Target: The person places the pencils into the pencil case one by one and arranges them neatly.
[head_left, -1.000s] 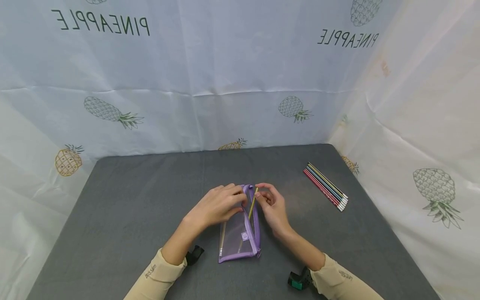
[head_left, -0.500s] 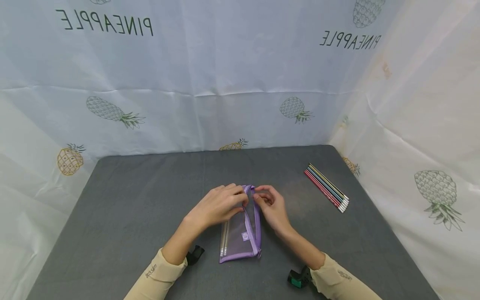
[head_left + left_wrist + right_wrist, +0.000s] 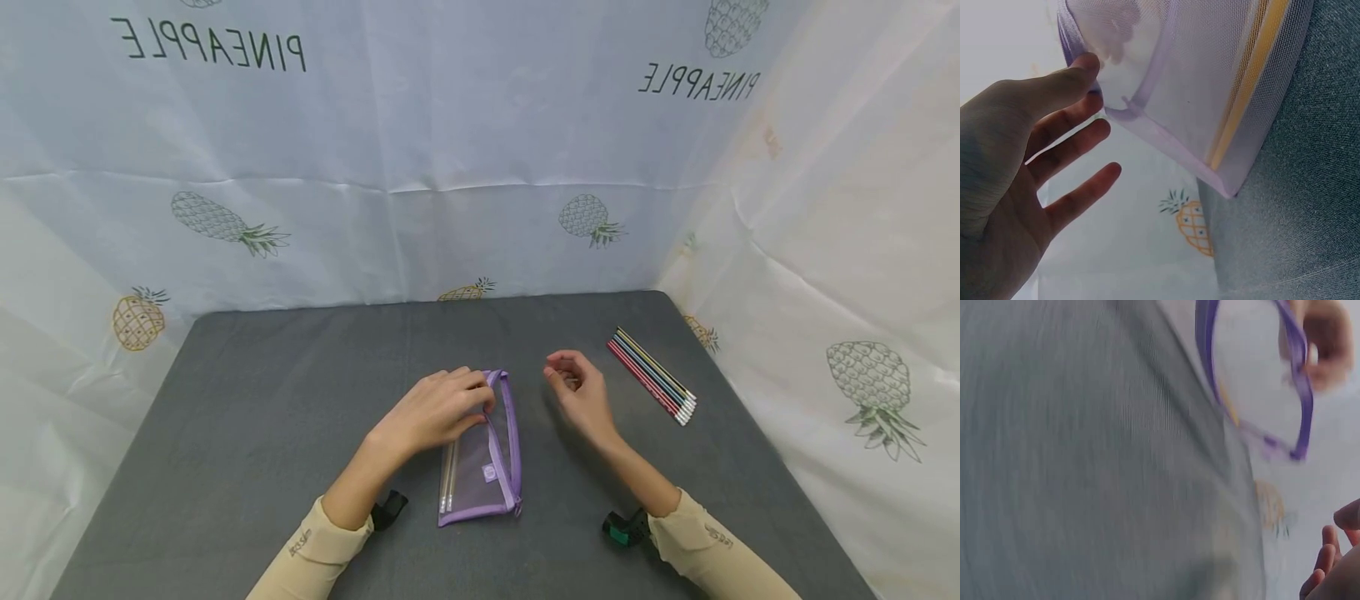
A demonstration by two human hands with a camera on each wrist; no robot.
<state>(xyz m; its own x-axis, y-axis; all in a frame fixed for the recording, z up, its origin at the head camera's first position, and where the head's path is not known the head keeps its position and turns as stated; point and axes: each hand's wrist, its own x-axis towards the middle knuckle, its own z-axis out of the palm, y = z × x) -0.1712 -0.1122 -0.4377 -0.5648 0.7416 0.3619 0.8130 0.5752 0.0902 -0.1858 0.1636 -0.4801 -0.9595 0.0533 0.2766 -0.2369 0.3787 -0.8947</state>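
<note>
At frame centre, the left hand [image 3: 433,410] pinches the mouth of a purple mesh pencil pouch [image 3: 480,467], while the empty, loosely curled right hand [image 3: 581,397] hovers nearer the diagonal row of pencils [image 3: 651,373] at right.

The left hand [image 3: 438,410] is held palm down with fingers curled; the right hand [image 3: 581,396] is raised, fingers loosely curled.

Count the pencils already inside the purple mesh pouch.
2: both pencils lie side by side along the left edge of the purple mesh pouch, whose top the left hand holds; more may be hidden under it.
</note>
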